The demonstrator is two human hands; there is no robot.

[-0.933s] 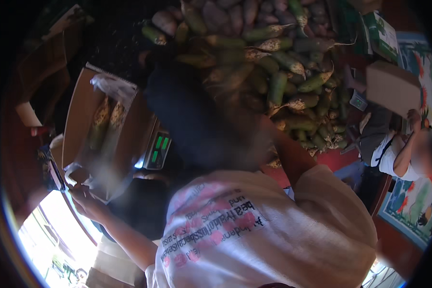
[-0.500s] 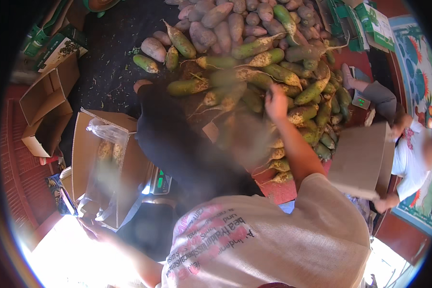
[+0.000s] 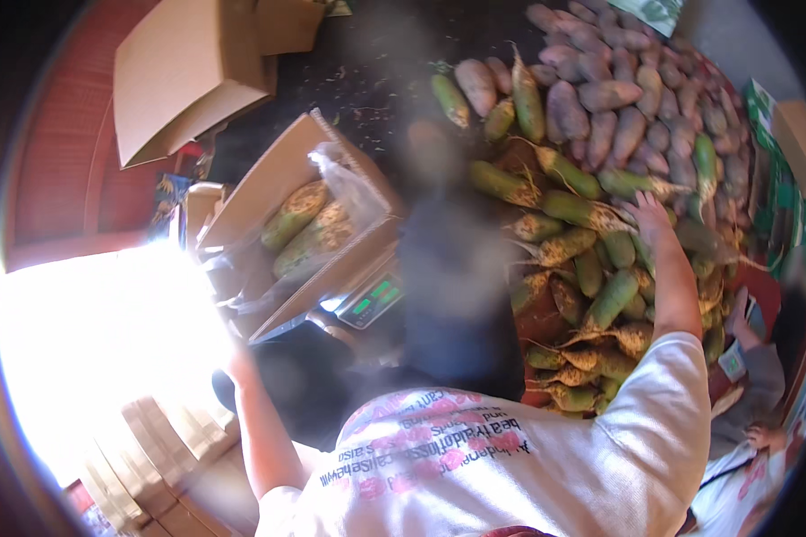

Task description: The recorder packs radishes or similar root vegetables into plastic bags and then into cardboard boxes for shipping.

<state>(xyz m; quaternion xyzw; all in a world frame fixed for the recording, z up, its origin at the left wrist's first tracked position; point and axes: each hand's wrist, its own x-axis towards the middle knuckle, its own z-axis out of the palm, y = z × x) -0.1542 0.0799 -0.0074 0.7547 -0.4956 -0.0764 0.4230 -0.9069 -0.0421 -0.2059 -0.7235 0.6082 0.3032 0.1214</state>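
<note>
My right hand lies on the pile of green radishes, fingers stretched out, touching the tops around one long green radish. My left hand is beside the near corner of an open cardboard box; glare washes out its fingers. Inside that box, a clear plastic bag surrounds large green radishes with soil-stained, yellowish ends. The box rests tilted in view on a digital scale with a lit green display.
Pinkish-purple roots like sweet potatoes are heaped beyond the radishes. An empty-looking cardboard box stands far left, and flattened cardboard stacks at the lower left. Another person sits at the right beside a second scale. Dark-trousered legs occupy the middle.
The view has swung left, so the pile and box appear farther right. My right hand has reached farther into the radishes and its fingers have spread. My left hand stays near the box.
</note>
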